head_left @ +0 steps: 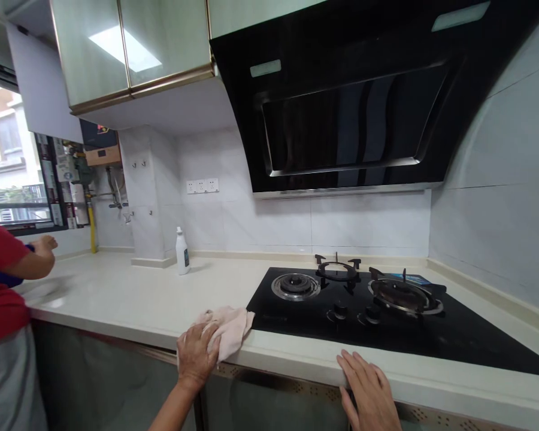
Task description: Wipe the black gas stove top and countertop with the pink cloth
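Note:
My left hand (196, 354) presses a pale pink cloth (230, 328) against the front edge of the counter, its fingers bent over the fabric. The cloth lies crumpled, with one corner touching the left edge of the black gas stove (291, 320). My right hand (369, 392) rests at the counter's front edge before the stove, fingers stretched out and holding nothing. On the stove, the left burner (295, 286) has no pan support over it. A black pan support (338, 269) sits at the back middle, and another lies tilted over the right burner (404, 294).
A white bottle (182, 252) stands on the pale counter (130, 293) near the wall. At far left, another person in a red shirt (2, 263) stands by the counter, an arm over it. The black range hood (350, 126) slopes above the stove, beside wall cabinets (166, 36).

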Demonstrator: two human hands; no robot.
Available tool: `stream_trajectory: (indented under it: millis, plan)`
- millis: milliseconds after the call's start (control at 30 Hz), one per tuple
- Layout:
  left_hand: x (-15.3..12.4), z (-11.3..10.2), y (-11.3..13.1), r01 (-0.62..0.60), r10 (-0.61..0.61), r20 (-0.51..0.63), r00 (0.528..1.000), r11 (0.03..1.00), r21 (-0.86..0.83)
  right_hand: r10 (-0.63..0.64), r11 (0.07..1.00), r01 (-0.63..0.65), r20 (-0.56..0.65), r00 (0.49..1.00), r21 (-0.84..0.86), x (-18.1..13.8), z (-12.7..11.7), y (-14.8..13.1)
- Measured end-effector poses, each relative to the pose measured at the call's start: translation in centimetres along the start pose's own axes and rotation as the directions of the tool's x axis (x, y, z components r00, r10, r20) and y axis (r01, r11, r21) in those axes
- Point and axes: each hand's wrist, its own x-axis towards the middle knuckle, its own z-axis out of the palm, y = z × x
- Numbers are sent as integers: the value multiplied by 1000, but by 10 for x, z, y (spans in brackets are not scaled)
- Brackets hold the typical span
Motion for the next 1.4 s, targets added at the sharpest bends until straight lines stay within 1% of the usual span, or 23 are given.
stream_trajectory:
  millis: [67,100,167,267,433,533,633,700,767,800,833,900,1067,1200,1333,1400]
  plan:
    - [-1,-2,16,113,-113,-11,994,993,42,3,1000,-3,-1,1000,5,-1,1,0]
    - [-1,-3,26,152,-151,-24,988,987,59,7,1000,-7,-7,1000,10,-1,1,0]
    - [-2,-5,48,186,-183,-53,982,980,76,20,1000,-19,-35,999,22,-1,3,-1]
    - [-4,-6,79,178,-172,-93,981,982,67,39,998,-36,-68,997,45,0,3,-3]
    - [-8,-10,127,166,-165,-113,980,986,1,67,995,-64,-41,997,73,-1,3,-5]
    - [-13,-14,166,113,-123,-81,989,986,-127,71,995,-68,-45,996,71,-2,5,-5]
    - [-21,-15,216,102,-125,-60,990,952,-290,60,996,-57,-41,997,62,-4,7,-3]
    - [-25,-14,248,69,-96,-58,994,928,-365,41,998,-39,-34,999,58,-5,8,-2]
    - [-27,-13,270,27,-56,-62,996,914,-406,19,999,-18,-35,999,49,-8,8,0]
    - [-27,-12,277,11,-41,-63,997,911,-412,11,999,-9,-38,999,45,-9,8,1]
    - [-27,-12,281,-3,-25,-63,998,911,-413,3,999,-1,-40,999,42,-10,8,1]
    - [-27,-12,280,-39,12,-69,998,908,-416,-3,999,5,-38,999,44,-11,8,2]
    - [-22,-14,257,-148,102,-118,988,851,-504,-19,999,18,18,1000,47,-11,5,4]
    - [-18,-15,245,-226,157,-172,973,809,-543,1,999,-4,49,999,52,-6,0,2]
    - [-17,-18,235,-267,197,-185,963,797,-541,14,998,-16,47,999,63,-2,-4,0]
    - [-16,-19,226,-275,207,-186,960,808,-521,20,998,-23,51,998,56,-1,-5,-1]
